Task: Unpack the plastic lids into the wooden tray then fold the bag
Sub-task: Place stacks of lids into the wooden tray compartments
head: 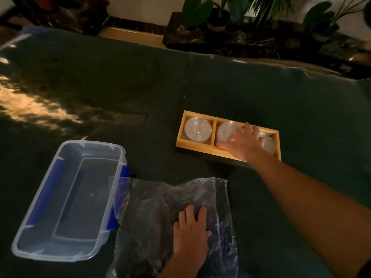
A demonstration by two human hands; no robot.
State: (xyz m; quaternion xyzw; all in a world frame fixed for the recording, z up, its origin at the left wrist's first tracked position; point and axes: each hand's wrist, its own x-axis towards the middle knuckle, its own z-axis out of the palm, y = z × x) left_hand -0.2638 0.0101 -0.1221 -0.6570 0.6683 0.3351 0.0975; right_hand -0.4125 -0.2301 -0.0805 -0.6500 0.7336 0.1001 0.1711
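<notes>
A wooden tray (202, 149) with three compartments lies on the dark green cloth right of centre. Clear round plastic lids fill it: a stack in the left compartment (197, 129), one in the middle (225, 132) and one in the right (269, 144). My right hand (244, 142) rests spread over the middle and right compartments, fingers on the lids; whether it grips one I cannot tell. The clear plastic bag (154, 209) lies flat and crumpled near the front edge. My left hand (190, 231) presses flat on the bag, fingers apart.
A clear plastic storage box (30, 235) with blue clips stands empty at the front left, touching the bag's left edge. Potted plants (216, 13) and a dark ledge run beyond the table's far edge. Dim light patches fall on the left of the cloth.
</notes>
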